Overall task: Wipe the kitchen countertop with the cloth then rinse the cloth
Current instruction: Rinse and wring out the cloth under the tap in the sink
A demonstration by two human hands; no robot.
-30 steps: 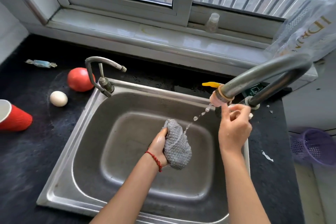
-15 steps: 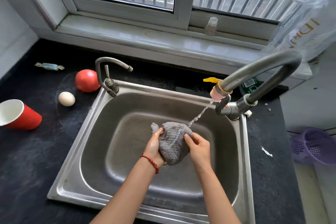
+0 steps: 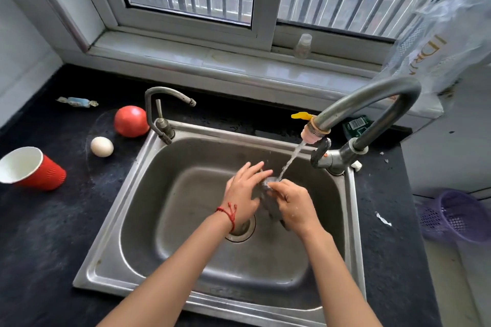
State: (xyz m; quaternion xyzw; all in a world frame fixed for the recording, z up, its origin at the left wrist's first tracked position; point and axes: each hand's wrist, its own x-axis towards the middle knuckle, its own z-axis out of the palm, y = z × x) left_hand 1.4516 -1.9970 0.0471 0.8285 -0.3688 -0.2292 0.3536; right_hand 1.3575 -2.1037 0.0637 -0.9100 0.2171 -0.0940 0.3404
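Head view looks down on one stainless steel sink (image 3: 127, 231) set into the black speckled countertop (image 3: 47, 233). Two taps stand at the sink's rim: a small curved steel tap (image 3: 162, 111) at its far left corner and a large arched grey tap (image 3: 372, 103) at its far right, running one thin stream of water (image 3: 291, 160). Left of the sink lie one red paper cup (image 3: 32, 168) on its side, one white egg (image 3: 101, 146), one red tomato (image 3: 131, 121) and one wrapped sweet (image 3: 77, 101). One purple plastic basket (image 3: 459, 215) sits right of the sink, cut off by the frame edge.

Both hands meet over the middle of the sink. The grey knitted cloth (image 3: 272, 204) is squeezed between them, mostly hidden; only a dark strip shows. The left hand (image 3: 243, 192), with a red string at the wrist, presses against it with fingers spread and extended. The right hand (image 3: 295, 203) is curled closed around it.

Half a second earlier the cloth bulged openly between the palms and the stream was weaker; the hands have since closed together.
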